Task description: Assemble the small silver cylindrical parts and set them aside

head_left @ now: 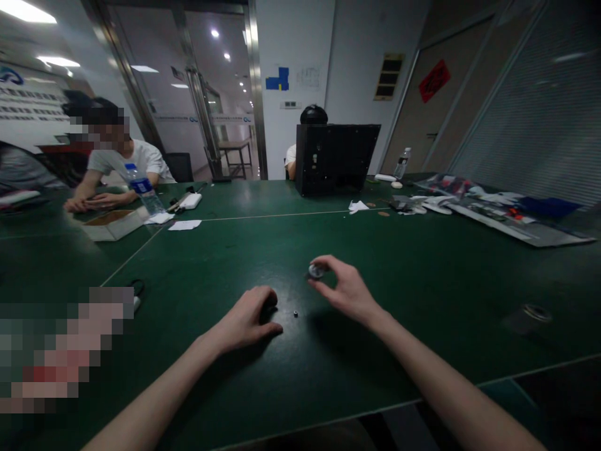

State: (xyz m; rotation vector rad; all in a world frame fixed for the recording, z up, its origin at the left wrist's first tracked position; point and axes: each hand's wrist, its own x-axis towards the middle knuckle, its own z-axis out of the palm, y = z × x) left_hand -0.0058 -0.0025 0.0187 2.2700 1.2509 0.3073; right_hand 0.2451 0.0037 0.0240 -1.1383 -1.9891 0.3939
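Between thumb and fingers, my right hand [347, 289] grips a small round silvery metal part [316, 270], held a little above the green tabletop [263, 388]. Its exact kind is too small to make out. My left hand [248, 319] rests on the table with thumb and fingers apart and nothing visible between them. Just right of its fingertips stands a tiny dark metal piece [295, 314], touched by neither hand.
A cylindrical container [535, 315] stands at the right. Farther back are a black box-like case [335, 160], a tray of clutter [507, 216], a shallow open box [115, 225] and a water bottle [144, 191]. A person [122, 156] sits across at the left.
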